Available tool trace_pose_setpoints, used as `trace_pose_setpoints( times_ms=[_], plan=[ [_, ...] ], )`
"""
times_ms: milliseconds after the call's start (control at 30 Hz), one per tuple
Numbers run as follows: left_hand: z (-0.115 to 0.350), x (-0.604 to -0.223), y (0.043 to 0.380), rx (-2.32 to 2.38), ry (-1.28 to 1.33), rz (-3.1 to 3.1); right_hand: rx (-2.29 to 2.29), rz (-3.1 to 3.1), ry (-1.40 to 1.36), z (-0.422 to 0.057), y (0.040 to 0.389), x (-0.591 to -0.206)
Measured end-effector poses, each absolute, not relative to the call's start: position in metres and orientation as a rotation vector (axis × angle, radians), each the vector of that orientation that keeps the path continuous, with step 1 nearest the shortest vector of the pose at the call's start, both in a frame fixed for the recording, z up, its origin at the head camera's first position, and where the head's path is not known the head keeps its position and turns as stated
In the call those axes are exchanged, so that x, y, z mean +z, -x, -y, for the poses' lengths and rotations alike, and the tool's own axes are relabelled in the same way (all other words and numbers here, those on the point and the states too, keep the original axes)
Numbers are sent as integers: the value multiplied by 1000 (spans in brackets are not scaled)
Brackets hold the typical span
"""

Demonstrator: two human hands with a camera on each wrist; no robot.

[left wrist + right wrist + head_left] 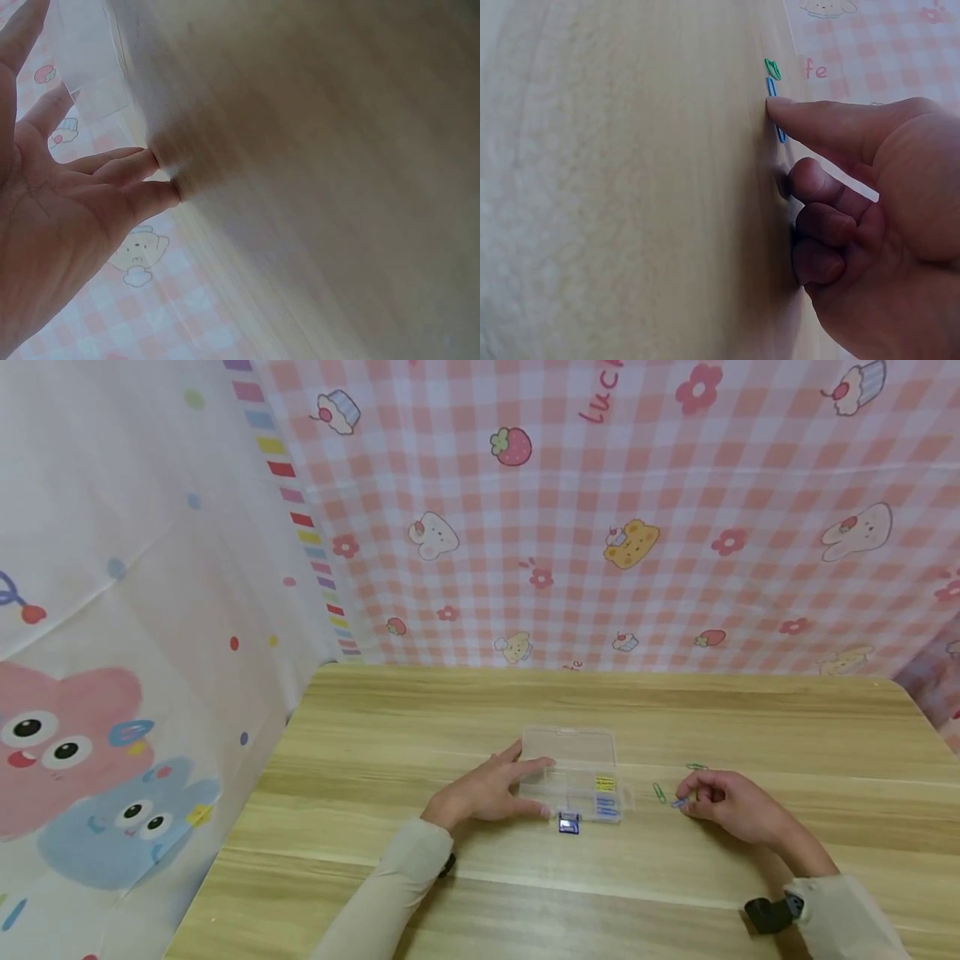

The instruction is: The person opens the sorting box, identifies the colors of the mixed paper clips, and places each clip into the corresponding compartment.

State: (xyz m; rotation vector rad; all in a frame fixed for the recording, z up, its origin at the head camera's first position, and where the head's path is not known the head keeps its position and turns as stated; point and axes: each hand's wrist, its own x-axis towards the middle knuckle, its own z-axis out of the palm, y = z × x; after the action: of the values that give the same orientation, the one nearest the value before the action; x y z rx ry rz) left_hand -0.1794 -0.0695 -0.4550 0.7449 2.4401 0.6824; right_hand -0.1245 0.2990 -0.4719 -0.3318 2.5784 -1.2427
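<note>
A clear plastic compartment box [581, 777] stands on the table with its lid [568, 747] raised at the back. Yellow clips [605, 784] fill one right-hand compartment, and blue clips [607, 807] the one in front of it. My left hand [491, 787] rests at the box's left side, fingers spread, thumb by the front corner. To the right of the box, my right hand [731, 806] pinches a blue paper clip [781, 133] at the tabletop, the thumb covering its middle, the other fingers curled. Two green paper clips [659, 792] lie nearby, one left of this hand, the other behind it.
A small dark blue piece [568, 823] sits against the box's front edge. The wooden table [420, 718] reaches back to a pink checked cloth [465, 593], with a white printed cloth [187, 635] along the left.
</note>
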Motion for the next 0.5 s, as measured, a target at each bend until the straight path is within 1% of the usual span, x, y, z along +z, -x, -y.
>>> trace_pose_setpoints(
  times_ms=[500],
  plan=[
    [69, -455, 180, 659, -740, -2454, -1205, -2557, 258, -299, 124, -471]
  ],
)
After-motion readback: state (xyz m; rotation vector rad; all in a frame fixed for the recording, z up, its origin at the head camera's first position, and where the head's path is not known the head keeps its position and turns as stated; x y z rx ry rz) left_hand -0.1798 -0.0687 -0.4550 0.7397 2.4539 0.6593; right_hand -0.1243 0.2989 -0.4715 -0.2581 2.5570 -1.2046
